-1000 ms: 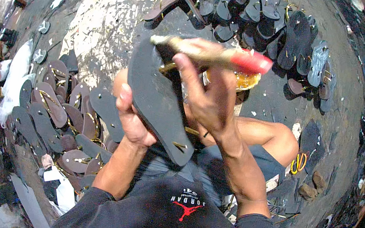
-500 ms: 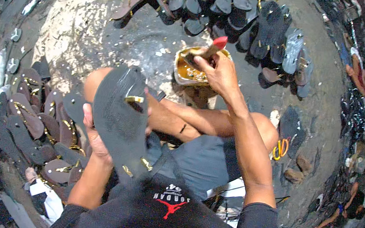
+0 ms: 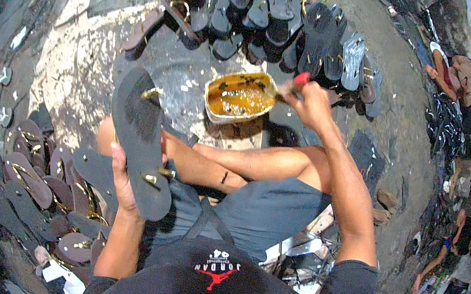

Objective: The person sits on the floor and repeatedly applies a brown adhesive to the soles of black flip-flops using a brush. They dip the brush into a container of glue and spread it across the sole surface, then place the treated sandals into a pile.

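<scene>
My left hand (image 3: 124, 187) is closed around a dark sandal (image 3: 143, 122), held up above my left leg. The sandal's toe end points away from me, its broad flat face shows, and gold-coloured strap pieces stick out near both ends. A darker patch lies toward its far half. In my right hand (image 3: 315, 109) is a red-handled brush (image 3: 301, 79), gripped just right of a pale tub (image 3: 209, 110). The brush's lower end is blurred at the tub's right rim. Amber, glossy liquid (image 3: 238, 99) with dark smears fills the tub's bottom.
Several dark sandals (image 3: 284, 5) stand in a curved row beyond the tub. More sandals (image 3: 28, 178) are heaped at my left. My crossed legs (image 3: 246, 158) lie between me and the tub. Brown lumps (image 3: 386, 203) sit right of my knee. Other people (image 3: 462, 76) are at the far right.
My right hand has drawn the brush from over the tub to its right rim. The sandal has turned and shifted slightly left in my left hand. The whole view has shifted a little.
</scene>
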`<state>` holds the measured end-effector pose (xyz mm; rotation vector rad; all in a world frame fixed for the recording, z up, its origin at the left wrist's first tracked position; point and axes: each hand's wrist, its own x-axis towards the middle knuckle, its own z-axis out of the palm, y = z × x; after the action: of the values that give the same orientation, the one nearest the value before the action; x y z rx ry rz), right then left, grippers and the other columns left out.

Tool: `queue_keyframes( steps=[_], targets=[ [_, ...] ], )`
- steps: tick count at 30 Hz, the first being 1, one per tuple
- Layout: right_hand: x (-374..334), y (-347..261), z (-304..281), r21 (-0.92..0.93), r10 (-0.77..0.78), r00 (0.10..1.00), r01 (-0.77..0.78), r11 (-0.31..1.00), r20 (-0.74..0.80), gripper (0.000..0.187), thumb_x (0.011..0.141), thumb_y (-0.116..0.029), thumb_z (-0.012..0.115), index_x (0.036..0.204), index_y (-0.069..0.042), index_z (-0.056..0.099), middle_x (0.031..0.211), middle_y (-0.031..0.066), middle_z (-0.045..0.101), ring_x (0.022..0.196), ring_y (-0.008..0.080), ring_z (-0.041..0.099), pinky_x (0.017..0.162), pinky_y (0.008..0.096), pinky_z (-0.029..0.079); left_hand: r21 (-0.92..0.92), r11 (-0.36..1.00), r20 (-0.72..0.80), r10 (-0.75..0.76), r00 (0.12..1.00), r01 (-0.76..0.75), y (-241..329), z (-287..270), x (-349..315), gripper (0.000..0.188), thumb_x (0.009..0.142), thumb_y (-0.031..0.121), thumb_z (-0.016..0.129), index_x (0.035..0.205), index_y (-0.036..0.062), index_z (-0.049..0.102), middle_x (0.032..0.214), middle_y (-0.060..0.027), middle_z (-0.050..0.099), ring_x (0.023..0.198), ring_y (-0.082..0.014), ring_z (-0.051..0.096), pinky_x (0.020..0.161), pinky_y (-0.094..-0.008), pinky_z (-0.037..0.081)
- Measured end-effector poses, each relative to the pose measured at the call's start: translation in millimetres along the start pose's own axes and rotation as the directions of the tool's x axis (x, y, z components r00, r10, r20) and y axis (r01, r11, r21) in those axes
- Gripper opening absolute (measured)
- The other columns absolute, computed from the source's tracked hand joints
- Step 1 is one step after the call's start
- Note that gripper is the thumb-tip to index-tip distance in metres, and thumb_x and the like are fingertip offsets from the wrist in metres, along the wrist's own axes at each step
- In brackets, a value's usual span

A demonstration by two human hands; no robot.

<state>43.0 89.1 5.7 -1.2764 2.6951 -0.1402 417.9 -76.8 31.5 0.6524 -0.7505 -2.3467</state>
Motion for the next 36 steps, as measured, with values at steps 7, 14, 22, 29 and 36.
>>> queue_keyframes(
  steps=[7,14,22,29,36],
  targets=[
    [-61,-137,-87,0.955,0.216,0.958,0.130,0.265,-0.190,0.025,0.097,-0.021,0.067,0.108,0.001,0.068,0.102,0.0072,0.070,0.094,0.0119,0.063,0.084,0.0300,0.051,-0.132,0.978,0.026,0.170,0.985,-0.165,10,34,93,0.060,0.097,0.055,0.055,0.128,0.0035,0.057,0.104,-0.0111,0.071,0.077,-0.0237,0.069,0.075,-0.0375,0.059],
    [-39,-198,-52,0.577,-0.060,0.660,0.694,0.429,-0.749,0.026,0.089,-0.010,0.069,0.115,-0.008,0.067,0.109,0.0121,0.068,0.102,0.0334,0.064,0.090,0.0420,0.049,-0.447,0.895,0.263,0.110,0.958,0.020,-11,84,83,0.052,0.101,0.050,0.049,0.129,0.0070,0.059,0.120,-0.0112,0.067,0.110,-0.0248,0.062,0.104,-0.0406,0.046],
    [-62,-191,-58,0.924,0.074,0.978,0.207,-0.323,-0.193,0.026,0.099,-0.020,0.063,0.120,-0.004,0.060,0.115,0.0077,0.065,0.103,0.0160,0.063,0.088,0.0344,0.054,-0.237,0.965,0.173,0.152,0.973,-0.108,15,64,93,0.057,0.100,0.056,0.048,0.125,0.0062,0.058,0.111,-0.0084,0.068,0.089,-0.0224,0.068,0.087,-0.0374,0.056],
    [-80,-181,9,0.724,-0.045,0.996,-0.089,-0.684,0.080,0.035,0.097,-0.023,0.066,0.122,0.001,0.060,0.122,0.0104,0.066,0.114,0.0169,0.061,0.099,0.0345,0.050,0.908,-0.336,0.380,0.411,0.829,-0.250,5,-7,97,0.054,0.102,0.028,0.044,0.150,0.0039,0.035,0.147,-0.0111,0.045,0.127,-0.0243,0.049,0.111,-0.0372,0.036],
    [-68,-183,12,0.651,-0.088,0.992,-0.009,-0.759,-0.090,0.037,0.098,-0.026,0.065,0.128,-0.004,0.060,0.121,0.0032,0.066,0.112,0.0141,0.059,0.102,0.0335,0.045,0.410,0.906,-0.163,-0.046,0.986,0.110,13,63,85,0.063,0.103,0.049,0.044,0.148,0.0064,0.040,0.147,-0.0113,0.046,0.131,-0.0229,0.047,0.112,-0.0359,0.038]
  ],
)
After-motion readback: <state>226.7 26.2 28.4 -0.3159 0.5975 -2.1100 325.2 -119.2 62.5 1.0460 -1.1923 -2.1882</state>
